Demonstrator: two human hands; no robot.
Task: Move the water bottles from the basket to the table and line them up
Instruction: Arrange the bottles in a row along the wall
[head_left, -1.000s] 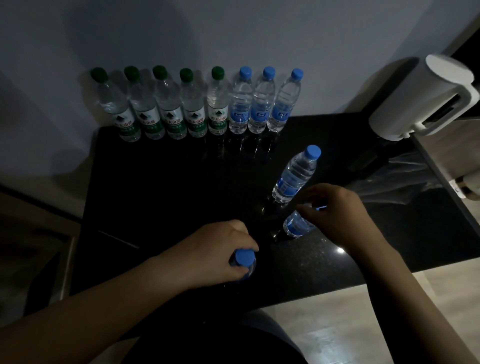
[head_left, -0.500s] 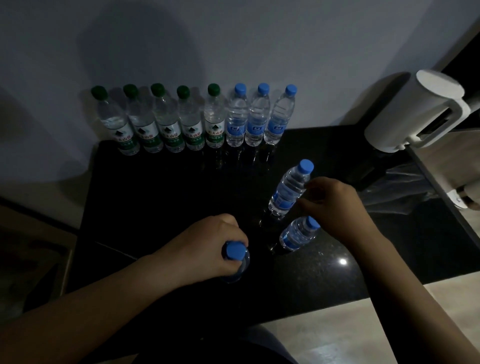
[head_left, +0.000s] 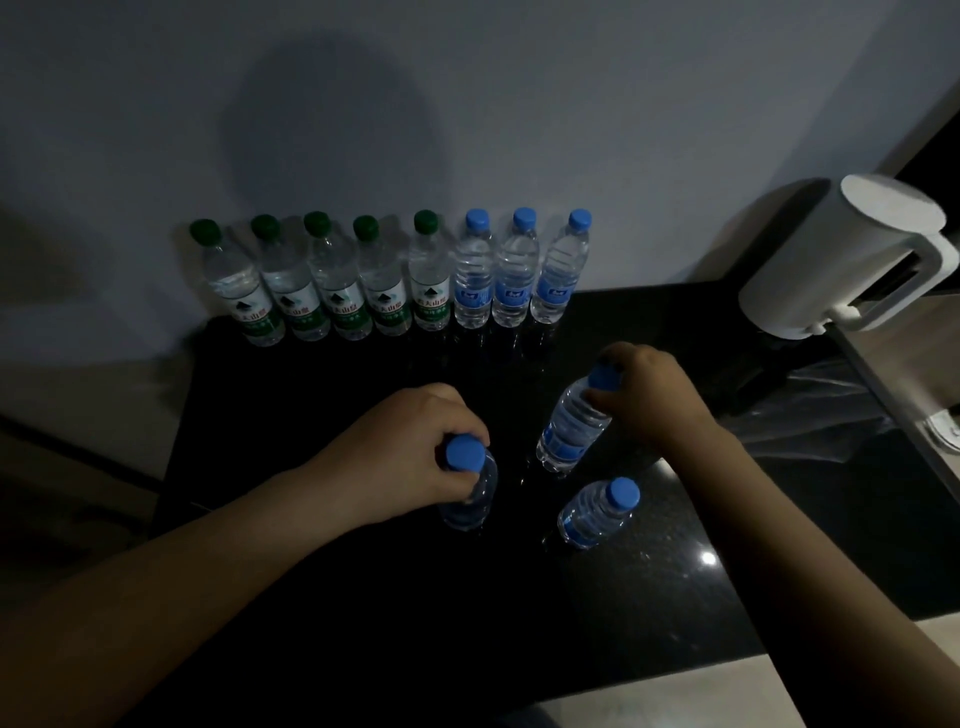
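The fingers (head_left: 621, 358) of the right hand (head_left: 660, 400) are now curled over the blue cap and neck of the far bottle (head_left: 569, 431). Half a second ago that cap was left uncovered and the hand was only held beside it. A second ago the same hand was laid on the near bottle (head_left: 595, 514), which is now let go and stands alone, just in front of the far bottle and apart from both hands. The left hand (head_left: 410, 457) is unchanged: its fingers are kept wrapped round the neck of the left bottle (head_left: 470, 501), just under the cap, with the thumb pressed on the near side. Whether either held bottle is raised off the tabletop (head_left: 311, 415) cannot be told. A small gap is kept between the left bottle and the two on its right. Beyond the hands a broad dark band of tabletop is left open up to the row of bottles (head_left: 389, 291), five green-capped and three blue-capped, lined along the back edge against the wall (head_left: 467, 104). Open room is also seen right of the last blue cap, before the white jug (head_left: 841, 260) and the plastic sheet (head_left: 831, 415) at the right edge. The front edge is crossed by both forearms.
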